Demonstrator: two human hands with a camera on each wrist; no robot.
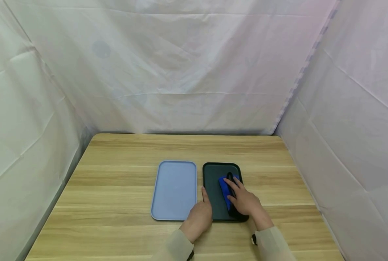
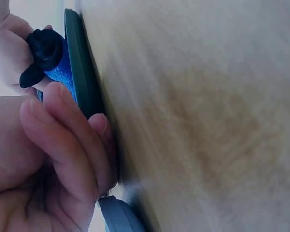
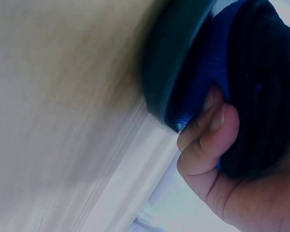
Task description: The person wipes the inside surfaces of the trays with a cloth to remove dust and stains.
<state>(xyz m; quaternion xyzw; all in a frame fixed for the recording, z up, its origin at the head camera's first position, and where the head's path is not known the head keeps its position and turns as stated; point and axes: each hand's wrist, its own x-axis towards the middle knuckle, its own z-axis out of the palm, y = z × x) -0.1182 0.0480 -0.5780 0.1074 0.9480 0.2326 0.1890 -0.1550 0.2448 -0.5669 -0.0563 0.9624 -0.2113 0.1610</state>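
A dark green tray (image 1: 215, 177) lies on the wooden table. On its right half rests a blue, cloth-like piece (image 1: 224, 190) with a long black bundle (image 1: 238, 215) over it, its exact kind unclear. My right hand (image 1: 245, 201) grips the bundle from above; the right wrist view shows its fingers (image 3: 208, 140) curled at the blue side. At the tray's left edge is my left hand (image 1: 199, 216), its index finger stretched along the rim. Its other fingers (image 2: 75, 145) bend loosely near the table, holding nothing.
Just left of the green tray lies a light blue tray (image 1: 175, 190), with a narrow gap between them. White sheeting (image 1: 180, 65) hangs behind the wooden table (image 1: 115, 188) and along both its sides.
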